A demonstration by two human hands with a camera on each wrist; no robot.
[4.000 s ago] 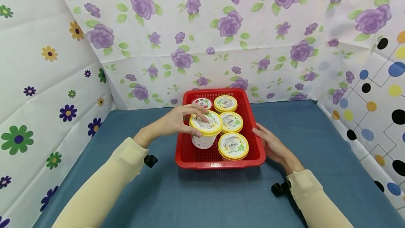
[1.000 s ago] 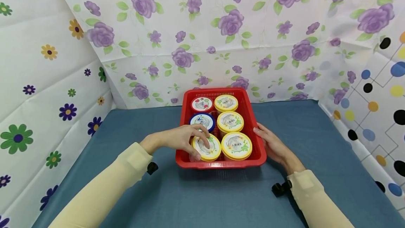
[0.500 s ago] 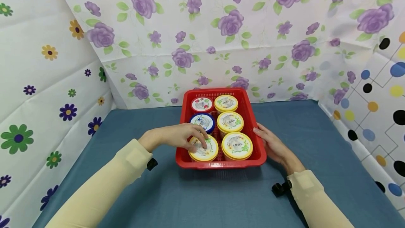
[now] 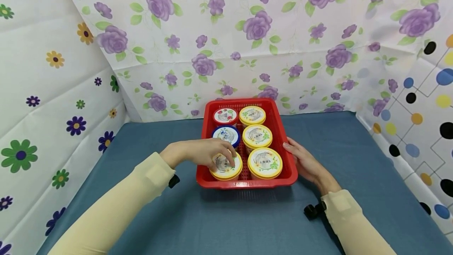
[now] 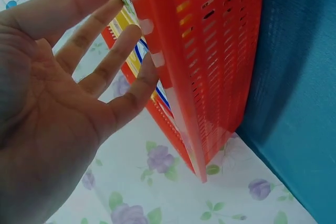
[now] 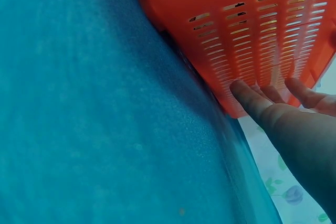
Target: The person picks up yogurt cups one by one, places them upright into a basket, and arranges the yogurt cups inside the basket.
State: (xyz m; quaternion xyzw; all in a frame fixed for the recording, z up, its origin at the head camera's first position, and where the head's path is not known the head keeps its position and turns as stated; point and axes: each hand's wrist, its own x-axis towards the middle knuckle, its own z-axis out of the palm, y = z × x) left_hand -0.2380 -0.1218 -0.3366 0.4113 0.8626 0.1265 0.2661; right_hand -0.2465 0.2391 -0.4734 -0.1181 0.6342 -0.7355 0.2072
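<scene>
A red plastic basket (image 4: 291, 168) holds several lidded paper tubs in two columns. At its front left sits a yellow-lidded tub (image 4: 226, 170); my left hand (image 4: 207, 152) reaches over the basket rim above it, fingers bent down over the lid. The left wrist view shows that hand's fingers (image 5: 126, 98) spread and loosely bent by the rim. Whether the fingertips press the lid, I cannot tell. My right hand (image 4: 307, 163) rests against the basket's right side. In the right wrist view its fingers (image 6: 257, 103) lie fairly straight along the slotted outer wall.
Behind the front-left tub stand a blue-lidded tub (image 4: 226, 133) and a red-lidded tub (image 4: 225, 116). Yellow-lidded tubs, including one at the front right (image 4: 265, 163), fill the right column. A blue cloth (image 4: 247, 223) covers the table; a floral curtain (image 4: 226, 42) hangs behind.
My left hand has lowered the raised yellow-lidded tub into the basket's front-left place. Since then that tub has shifted slightly left. My right hand has stayed at the basket's side.
</scene>
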